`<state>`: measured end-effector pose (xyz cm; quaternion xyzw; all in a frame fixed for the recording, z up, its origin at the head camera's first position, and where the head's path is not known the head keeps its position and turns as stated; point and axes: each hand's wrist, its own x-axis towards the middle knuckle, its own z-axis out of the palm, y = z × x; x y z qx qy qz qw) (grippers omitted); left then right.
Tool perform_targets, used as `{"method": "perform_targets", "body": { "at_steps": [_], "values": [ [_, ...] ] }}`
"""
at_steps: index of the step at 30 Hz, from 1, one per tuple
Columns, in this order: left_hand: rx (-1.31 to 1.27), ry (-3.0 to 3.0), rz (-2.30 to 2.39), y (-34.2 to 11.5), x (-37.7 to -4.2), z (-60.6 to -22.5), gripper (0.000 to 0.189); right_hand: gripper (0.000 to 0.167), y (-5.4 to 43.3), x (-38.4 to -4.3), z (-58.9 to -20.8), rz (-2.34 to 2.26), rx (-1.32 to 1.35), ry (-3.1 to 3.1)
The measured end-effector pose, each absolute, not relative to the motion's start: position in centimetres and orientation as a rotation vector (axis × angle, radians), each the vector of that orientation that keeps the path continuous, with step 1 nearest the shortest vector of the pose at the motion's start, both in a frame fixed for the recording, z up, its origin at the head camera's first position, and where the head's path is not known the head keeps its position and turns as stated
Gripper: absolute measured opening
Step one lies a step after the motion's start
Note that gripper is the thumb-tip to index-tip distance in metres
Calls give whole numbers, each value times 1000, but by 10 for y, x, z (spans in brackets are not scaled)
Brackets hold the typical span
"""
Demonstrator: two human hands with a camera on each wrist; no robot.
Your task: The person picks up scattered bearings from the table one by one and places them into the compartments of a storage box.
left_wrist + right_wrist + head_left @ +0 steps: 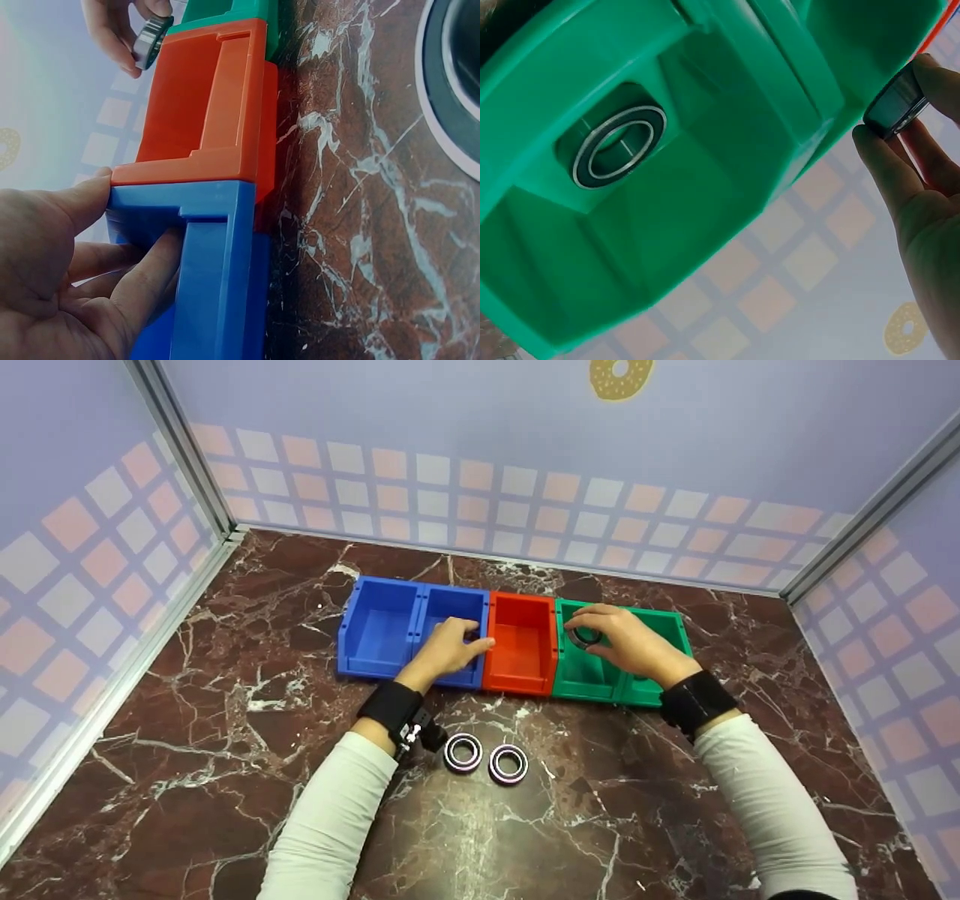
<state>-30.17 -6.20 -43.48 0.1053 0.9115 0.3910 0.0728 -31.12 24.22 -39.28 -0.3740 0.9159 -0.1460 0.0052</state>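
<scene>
My right hand (626,641) pinches a ball bearing (897,101) between thumb and fingers, tilted on edge above the left green bin (574,690). Another bearing (585,161) leans inside the right green bin (690,217), as the right wrist view shows. My left hand (450,646) is at the right-hand blue bin (217,274), its fingers curled inside and its thumb over the wall beside the red bin (244,112). No bearing shows in the left hand. Two more bearings, a left one (463,753) and a right one (508,764), lie flat on the table.
Blue, red and green bins stand side by side in a row, with a second blue bin (382,622) at the left end. The marbled table (225,795) is bounded by a back wall (480,435) and side walls with metal corner posts.
</scene>
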Motion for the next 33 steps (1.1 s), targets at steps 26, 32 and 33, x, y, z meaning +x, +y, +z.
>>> {"method": "perform_targets", "body": {
  "at_steps": [26, 32, 33],
  "values": [
    [323, 2763, 1171, -62, -302, -436, 56, 42, 241, -320, -411, -481, -1174, 2880],
    [308, 2743, 1172, -62, -302, -435, 56, 41, 242, -321, -417, -450, -1144, 2876],
    [311, 2745, 1171, -62, -302, -435, 56, 41, 242, -321, -418, -444, -1135, 2876]
  ]
}}
